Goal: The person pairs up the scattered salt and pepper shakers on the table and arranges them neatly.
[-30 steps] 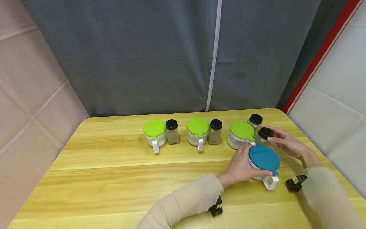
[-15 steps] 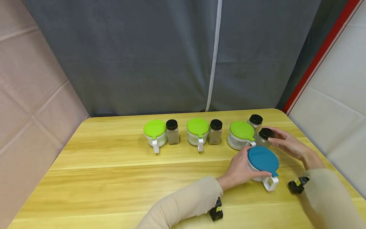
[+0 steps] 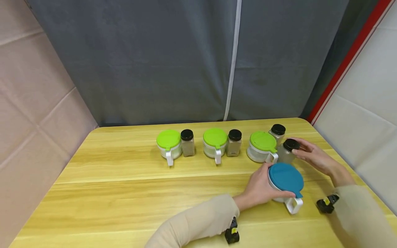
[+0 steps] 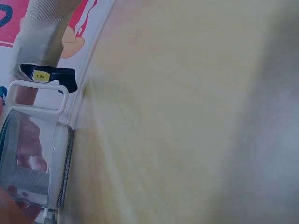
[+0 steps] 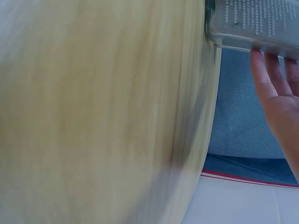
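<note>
My left hand (image 3: 258,186) grips a clear seasoning jar with a blue lid (image 3: 286,179) and a white handle, thumb along its near side and fingers round the far side. Through the clear wall of this blue-lidded jar (image 4: 32,158) the left wrist view shows part of the other hand. Farther back, my right hand (image 3: 316,158) holds a square glass spice jar with a black cap (image 3: 286,151) between thumb and fingers. Printed text covers the side of that spice jar (image 5: 254,21) in the right wrist view, with fingertips at its edge.
Left of the held spice jar stands a green-lidded seasoning jar (image 3: 262,148), with another black-capped jar (image 3: 278,132) behind. Two more green-lidded jars (image 3: 214,144) (image 3: 169,146) each stand beside a black-capped spice jar (image 3: 234,144) (image 3: 187,144). A grey curtain (image 3: 161,69) backs the wooden table (image 3: 124,193).
My left hand and the blue-lidded jar have shifted slightly toward the front edge. The spice jar in my right hand has moved a little to the right, away from the green-lidded jar.
</note>
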### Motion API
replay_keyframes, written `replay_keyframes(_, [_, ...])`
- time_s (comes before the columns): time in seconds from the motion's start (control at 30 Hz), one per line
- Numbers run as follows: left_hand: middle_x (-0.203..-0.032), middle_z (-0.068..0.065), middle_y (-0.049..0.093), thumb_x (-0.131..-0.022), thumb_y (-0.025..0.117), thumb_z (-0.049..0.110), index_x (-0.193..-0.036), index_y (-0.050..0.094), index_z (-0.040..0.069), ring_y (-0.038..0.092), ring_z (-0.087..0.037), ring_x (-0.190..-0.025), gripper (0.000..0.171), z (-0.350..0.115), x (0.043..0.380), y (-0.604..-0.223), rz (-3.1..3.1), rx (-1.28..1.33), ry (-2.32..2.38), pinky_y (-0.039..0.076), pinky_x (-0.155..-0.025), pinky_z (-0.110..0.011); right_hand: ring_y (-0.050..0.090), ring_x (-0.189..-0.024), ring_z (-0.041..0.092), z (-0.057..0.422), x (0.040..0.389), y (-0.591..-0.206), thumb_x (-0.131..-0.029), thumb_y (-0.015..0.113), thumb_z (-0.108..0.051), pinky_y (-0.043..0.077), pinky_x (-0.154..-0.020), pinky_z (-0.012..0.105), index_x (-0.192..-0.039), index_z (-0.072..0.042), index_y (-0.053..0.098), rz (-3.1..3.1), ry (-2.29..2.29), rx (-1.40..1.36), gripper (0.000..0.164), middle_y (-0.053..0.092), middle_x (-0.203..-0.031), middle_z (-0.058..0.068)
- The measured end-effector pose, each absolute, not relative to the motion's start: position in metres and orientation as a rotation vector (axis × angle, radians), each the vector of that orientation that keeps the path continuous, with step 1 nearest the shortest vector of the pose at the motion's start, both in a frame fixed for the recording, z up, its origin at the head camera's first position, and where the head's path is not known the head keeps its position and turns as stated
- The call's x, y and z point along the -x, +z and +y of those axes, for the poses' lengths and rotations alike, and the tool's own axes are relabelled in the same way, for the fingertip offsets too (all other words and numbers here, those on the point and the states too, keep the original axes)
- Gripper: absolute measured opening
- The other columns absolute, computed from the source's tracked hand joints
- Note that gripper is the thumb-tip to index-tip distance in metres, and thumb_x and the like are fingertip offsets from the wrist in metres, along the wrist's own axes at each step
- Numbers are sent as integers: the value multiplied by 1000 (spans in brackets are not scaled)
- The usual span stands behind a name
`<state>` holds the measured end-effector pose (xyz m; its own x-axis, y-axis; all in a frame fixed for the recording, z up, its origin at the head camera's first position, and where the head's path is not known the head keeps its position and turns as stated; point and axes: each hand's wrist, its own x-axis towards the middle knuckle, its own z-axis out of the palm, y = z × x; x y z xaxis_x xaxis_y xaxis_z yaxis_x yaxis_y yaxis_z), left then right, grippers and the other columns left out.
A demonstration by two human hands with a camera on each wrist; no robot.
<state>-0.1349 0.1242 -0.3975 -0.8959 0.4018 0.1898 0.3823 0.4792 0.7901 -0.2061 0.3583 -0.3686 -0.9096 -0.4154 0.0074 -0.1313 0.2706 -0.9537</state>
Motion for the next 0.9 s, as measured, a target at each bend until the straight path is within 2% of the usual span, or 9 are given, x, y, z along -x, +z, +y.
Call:
replay_keyframes(0.33, [-117, 11, 45, -60, 75, 51, -130, 33, 18, 46, -6, -102, 88, 117, 128, -397, 2642, -729, 1431, 42, -77, -22, 37, -102, -4, 362, 199, -365, -93, 46, -19, 39, -76, 15, -135, -14, 30, 2540, -1450, 479, 46, 36, -120, -11])
replay_keyframes(0.57, [-116, 11, 45, -60, 75, 50, -129, 35, 18, 45, -5, -101, 85, 110, 123, -395, 2598, -730, 1455, 42, -78, -22, 41, -104, -1, 362, 194, -361, -93, 45, -12, 41, -76, 18, -132, -8, 33, 2562, -1454, 584, 42, 40, -121, -6])
replay_keyframes(0.9, [-113, 12, 47, -58, 77, 48, -127, 37, 19, 46, -4, -99, 84, 101, 120, -394, 2585, -741, 1458, 42, -76, -21, 39, -104, -4, 361, 185, -357, -93, 44, -10, 41, -75, 17, -132, -9, 33, 2616, -1422, 592, 41, 38, -121, -7])
